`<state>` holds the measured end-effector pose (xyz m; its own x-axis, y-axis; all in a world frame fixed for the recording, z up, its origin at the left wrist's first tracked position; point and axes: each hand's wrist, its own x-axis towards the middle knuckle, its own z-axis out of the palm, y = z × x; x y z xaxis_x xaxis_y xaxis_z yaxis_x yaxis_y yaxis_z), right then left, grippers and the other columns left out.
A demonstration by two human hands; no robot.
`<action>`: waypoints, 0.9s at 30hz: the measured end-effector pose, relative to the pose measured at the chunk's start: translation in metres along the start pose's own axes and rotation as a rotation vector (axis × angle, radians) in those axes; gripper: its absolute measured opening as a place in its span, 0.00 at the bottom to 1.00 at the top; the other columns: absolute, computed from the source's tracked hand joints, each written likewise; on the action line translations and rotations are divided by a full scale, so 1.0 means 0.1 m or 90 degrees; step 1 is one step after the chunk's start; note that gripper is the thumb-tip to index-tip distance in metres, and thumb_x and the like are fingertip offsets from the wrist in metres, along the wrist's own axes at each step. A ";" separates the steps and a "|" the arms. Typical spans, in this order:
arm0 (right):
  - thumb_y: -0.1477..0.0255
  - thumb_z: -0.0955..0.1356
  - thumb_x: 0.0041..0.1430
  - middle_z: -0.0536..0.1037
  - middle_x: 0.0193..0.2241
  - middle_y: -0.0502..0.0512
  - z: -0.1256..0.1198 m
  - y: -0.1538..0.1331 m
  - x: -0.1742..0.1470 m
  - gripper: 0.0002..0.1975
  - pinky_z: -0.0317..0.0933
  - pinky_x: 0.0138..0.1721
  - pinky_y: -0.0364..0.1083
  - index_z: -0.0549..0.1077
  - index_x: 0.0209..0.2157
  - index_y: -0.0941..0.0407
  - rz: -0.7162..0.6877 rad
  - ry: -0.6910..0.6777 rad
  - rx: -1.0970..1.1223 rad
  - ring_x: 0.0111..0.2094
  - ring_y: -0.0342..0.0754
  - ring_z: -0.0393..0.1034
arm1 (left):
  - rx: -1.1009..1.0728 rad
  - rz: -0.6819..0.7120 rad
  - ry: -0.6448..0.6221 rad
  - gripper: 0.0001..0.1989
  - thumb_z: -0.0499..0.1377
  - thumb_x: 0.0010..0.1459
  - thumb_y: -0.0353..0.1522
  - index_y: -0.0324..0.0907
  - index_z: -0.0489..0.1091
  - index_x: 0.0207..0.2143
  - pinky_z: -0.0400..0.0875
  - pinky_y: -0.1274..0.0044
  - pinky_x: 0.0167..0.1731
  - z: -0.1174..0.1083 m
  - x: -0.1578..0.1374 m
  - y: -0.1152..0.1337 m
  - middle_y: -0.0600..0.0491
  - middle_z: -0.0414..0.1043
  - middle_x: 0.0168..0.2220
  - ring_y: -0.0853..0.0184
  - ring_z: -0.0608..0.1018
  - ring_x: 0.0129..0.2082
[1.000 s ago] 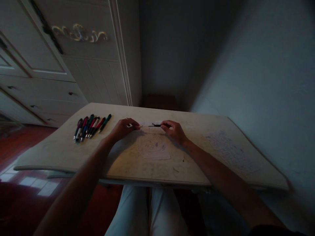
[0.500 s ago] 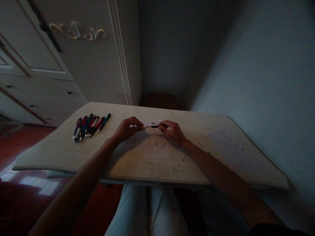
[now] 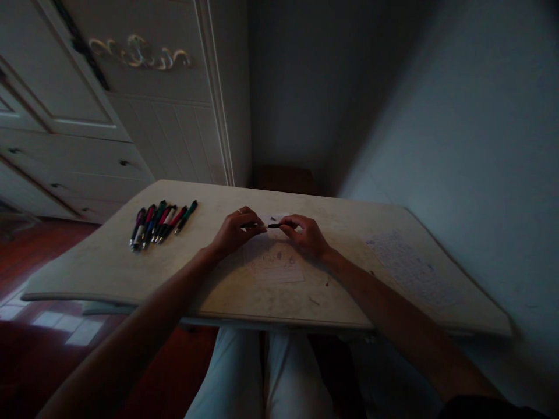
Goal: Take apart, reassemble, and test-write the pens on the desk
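My left hand (image 3: 239, 228) pinches one part of a pen, pale near the fingertips with a dark end under the fingers. Opposite it, my right hand (image 3: 303, 234) grips the black part of the pen (image 3: 274, 226) between thumb and fingers. The two parts lie in one line, held level just above the table, and meet or nearly meet between my fingertips; the exact joint is too small to tell. Below them lies a sheet of paper (image 3: 279, 269) with scribbles. A tiny dark piece (image 3: 273, 219) sits just beyond the pen.
Several assembled pens (image 3: 159, 224) lie in a group on the left of the white table (image 3: 218, 299). A sheet covered in writing (image 3: 410, 267) is on the right. Small bits (image 3: 314, 301) lie near the front edge. A white cabinet (image 3: 174, 134) and a wall (image 3: 458, 145) stand close by.
My left hand has moved right, towards my right hand. The thin rod that showed between the two pen parts is now mostly covered, and the gap is smaller.
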<state>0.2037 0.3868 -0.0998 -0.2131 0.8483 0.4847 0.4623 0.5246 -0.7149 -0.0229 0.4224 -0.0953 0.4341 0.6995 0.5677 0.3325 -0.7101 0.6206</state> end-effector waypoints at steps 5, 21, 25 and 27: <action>0.67 0.68 0.59 0.81 0.35 0.57 0.01 0.02 0.00 0.09 0.65 0.40 0.48 0.79 0.36 0.56 0.017 0.017 0.005 0.36 0.49 0.73 | -0.006 -0.030 -0.020 0.14 0.64 0.55 0.44 0.41 0.77 0.32 0.74 0.76 0.33 0.01 0.00 0.01 0.50 0.74 0.33 0.67 0.77 0.31; 0.67 0.68 0.58 0.80 0.34 0.56 -0.07 0.03 0.00 0.09 0.65 0.40 0.48 0.79 0.36 0.56 0.009 0.017 0.013 0.36 0.49 0.72 | -0.100 -0.201 -0.064 0.21 0.64 0.53 0.42 0.40 0.76 0.46 0.76 0.73 0.32 0.02 0.01 -0.19 0.47 0.80 0.35 0.62 0.81 0.33; 0.67 0.68 0.59 0.80 0.34 0.57 -0.08 0.03 0.00 0.09 0.65 0.39 0.48 0.78 0.36 0.57 -0.008 0.029 0.009 0.35 0.49 0.72 | -0.017 -0.142 -0.047 0.15 0.61 0.56 0.42 0.41 0.79 0.39 0.75 0.71 0.36 0.03 0.00 -0.14 0.47 0.80 0.37 0.61 0.80 0.34; 0.67 0.68 0.59 0.80 0.33 0.57 -0.08 0.03 0.00 0.09 0.65 0.39 0.48 0.78 0.35 0.57 -0.009 0.031 0.003 0.34 0.49 0.72 | 0.017 -0.107 -0.054 0.14 0.60 0.58 0.42 0.42 0.79 0.36 0.74 0.71 0.35 0.02 0.00 -0.10 0.49 0.80 0.35 0.62 0.79 0.32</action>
<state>0.2116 0.3877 -0.0980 -0.1772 0.8365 0.5185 0.4554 0.5368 -0.7103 -0.0243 0.4297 -0.1030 0.4400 0.7994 0.4091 0.4276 -0.5871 0.6874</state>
